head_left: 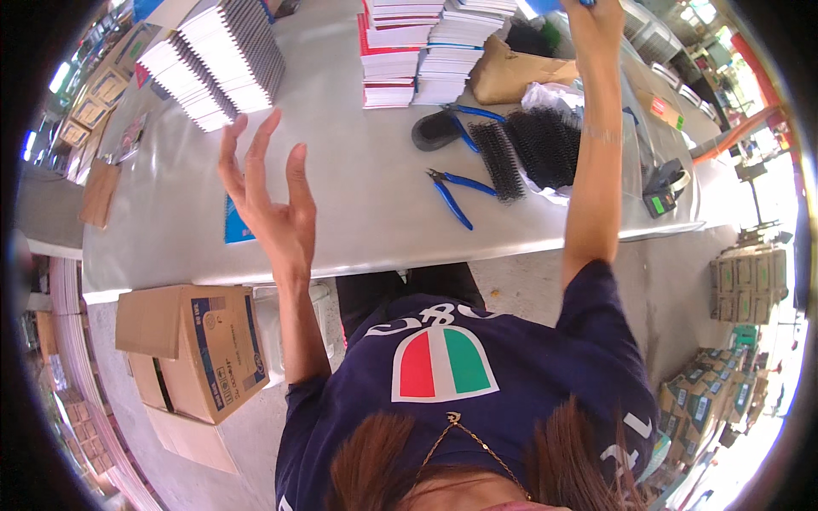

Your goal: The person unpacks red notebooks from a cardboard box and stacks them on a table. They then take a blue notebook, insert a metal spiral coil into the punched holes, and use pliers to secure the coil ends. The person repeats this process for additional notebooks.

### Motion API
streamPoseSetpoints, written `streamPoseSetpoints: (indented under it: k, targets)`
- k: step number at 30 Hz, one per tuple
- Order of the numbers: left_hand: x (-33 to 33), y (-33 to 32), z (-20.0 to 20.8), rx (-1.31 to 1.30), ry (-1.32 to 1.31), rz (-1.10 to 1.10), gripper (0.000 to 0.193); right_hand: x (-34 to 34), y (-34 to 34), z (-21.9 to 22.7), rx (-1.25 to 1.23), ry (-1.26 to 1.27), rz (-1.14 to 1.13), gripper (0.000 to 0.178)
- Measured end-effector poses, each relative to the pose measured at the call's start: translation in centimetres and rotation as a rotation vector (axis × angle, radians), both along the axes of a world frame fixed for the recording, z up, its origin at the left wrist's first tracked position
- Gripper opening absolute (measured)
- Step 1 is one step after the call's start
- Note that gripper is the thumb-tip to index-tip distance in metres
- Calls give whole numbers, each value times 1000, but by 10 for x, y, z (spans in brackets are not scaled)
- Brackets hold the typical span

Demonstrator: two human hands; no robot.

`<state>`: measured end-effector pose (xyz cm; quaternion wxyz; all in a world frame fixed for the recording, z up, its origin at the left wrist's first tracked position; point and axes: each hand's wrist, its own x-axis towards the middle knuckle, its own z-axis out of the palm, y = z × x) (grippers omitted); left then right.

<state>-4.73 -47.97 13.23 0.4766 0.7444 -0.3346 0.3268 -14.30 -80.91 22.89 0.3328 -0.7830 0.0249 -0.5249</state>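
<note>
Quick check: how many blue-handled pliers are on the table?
2: upper pliers beside the dark rounded object; lower pliers below them, left of the black coils. Others might be hidden.

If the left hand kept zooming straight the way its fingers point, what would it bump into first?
Probably the stack of spiral-bound books, just beyond the fingertips of the left hand. Its height is hard to judge, so it might pass over them.

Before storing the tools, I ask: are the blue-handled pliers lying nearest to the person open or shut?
Open: the pliers lie with blue handles spread apart. Their tips are too small to judge.
</note>
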Motion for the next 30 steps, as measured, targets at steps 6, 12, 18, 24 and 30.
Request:
streamPoseSetpoints:
  k: [6,12,18,24,30]
  targets:
    - [-61,-23,60,385,-326,-58,41,-54,130,-36,-94,269,52,24]
    - [-44,-11,11,660,38,-329,17,-76,133,-94,9,450,143,31]
    - [-25,12,-20,735,185,-170,12,-119,37,-140,78,480,-629,12]
    - [-32,13,-40,788,264,-145,14,-105,77,-180,111,825,-642,23]
    - [-41,16,-57,826,288,-98,15,-100,76,-203,-16,885,-715,27]
